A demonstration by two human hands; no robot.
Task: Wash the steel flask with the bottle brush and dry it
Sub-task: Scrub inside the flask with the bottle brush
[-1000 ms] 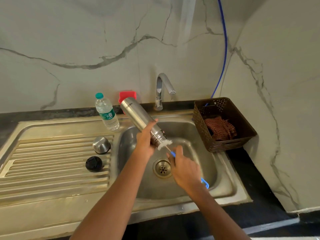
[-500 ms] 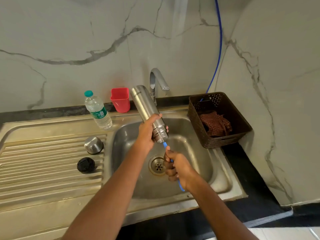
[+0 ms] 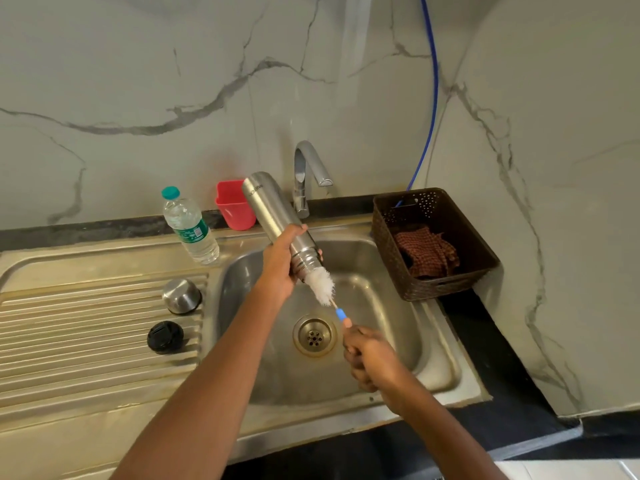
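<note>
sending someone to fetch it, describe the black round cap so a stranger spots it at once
Look at the ribbed drainboard left of the sink basin. Two small round things sit near its right edge; the black cap is the one nearer the person. Its neighbour is a shiny steel dome; this one is dull black.

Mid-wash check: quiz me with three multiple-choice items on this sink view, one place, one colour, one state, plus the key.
1. Where is the checked cloth? A. in the brown basket B. in the sink C. on the drainboard
2. The cup behind the steel flask is: A. green B. red C. white
3. The bottle brush bristles are: A. fully inside the flask B. mostly outside its mouth C. lying on the drain
Key: A, basket walls surround the cloth; B, the cup is plainly red; B, white bristles show below the mouth.
</note>
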